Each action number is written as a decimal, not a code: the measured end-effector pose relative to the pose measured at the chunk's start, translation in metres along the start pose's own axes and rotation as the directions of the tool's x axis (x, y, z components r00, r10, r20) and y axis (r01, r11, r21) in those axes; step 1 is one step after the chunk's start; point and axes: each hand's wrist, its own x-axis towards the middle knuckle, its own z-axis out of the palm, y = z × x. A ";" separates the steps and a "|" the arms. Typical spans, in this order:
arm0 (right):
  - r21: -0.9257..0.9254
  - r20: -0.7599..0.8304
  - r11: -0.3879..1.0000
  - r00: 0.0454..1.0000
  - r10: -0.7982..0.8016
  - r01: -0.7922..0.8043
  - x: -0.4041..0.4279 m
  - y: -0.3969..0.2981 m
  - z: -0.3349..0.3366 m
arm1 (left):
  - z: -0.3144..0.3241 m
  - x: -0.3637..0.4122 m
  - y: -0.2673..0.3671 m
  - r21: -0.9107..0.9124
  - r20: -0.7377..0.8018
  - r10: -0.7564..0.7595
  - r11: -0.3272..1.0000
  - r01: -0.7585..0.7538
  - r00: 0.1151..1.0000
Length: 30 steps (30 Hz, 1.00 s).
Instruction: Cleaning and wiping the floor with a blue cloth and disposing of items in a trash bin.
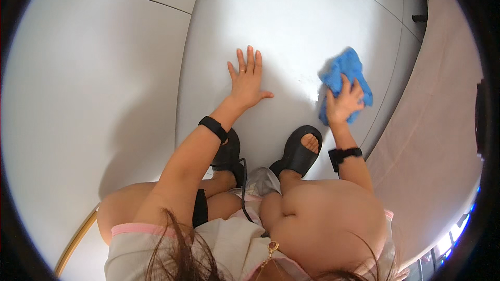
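Note:
My right hand (pixel 345 103) presses down on a bunched blue fleecy cleaning cloth (pixel 345 66), fingers spread over its near part. The cloth lies on the pale glossy floor tile (pixel 289 15), to the right of my feet. My left hand (pixel 247 82) is palm down with its fingers apart and holds nothing. It is over the same tile, apparently resting on it, left of the cloth. Small wet-looking marks (pixel 306 82) show on the tile between the two hands. Each wrist bears a black strap.
Black open-toed slippers (pixel 299 150) are on my feet, just below the hands. Along the right runs a pale pink fabric-covered side (pixel 425 125) of some furniture, with a dark gap at its foot. A black cable (pixel 244 191) hangs between my knees. A wooden strip (pixel 76 238) lies at lower left.

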 end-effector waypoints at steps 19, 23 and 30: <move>0.541 -0.114 0.837 0.993 -0.021 0.079 0.044 0.034 -0.038 | -0.001 -0.002 0.036 -0.014 0.000 0.047 0.999 -0.047 0.999; 0.137 0.048 0.990 0.998 0.039 -0.045 -0.002 0.071 -0.027 | 0.013 0.010 0.045 -0.061 -0.138 0.004 0.998 -0.013 0.990; 0.122 0.029 0.989 0.996 -0.084 0.080 0.017 0.042 -0.014 | -0.001 0.062 0.052 -0.200 -0.202 -0.070 0.979 0.029 0.977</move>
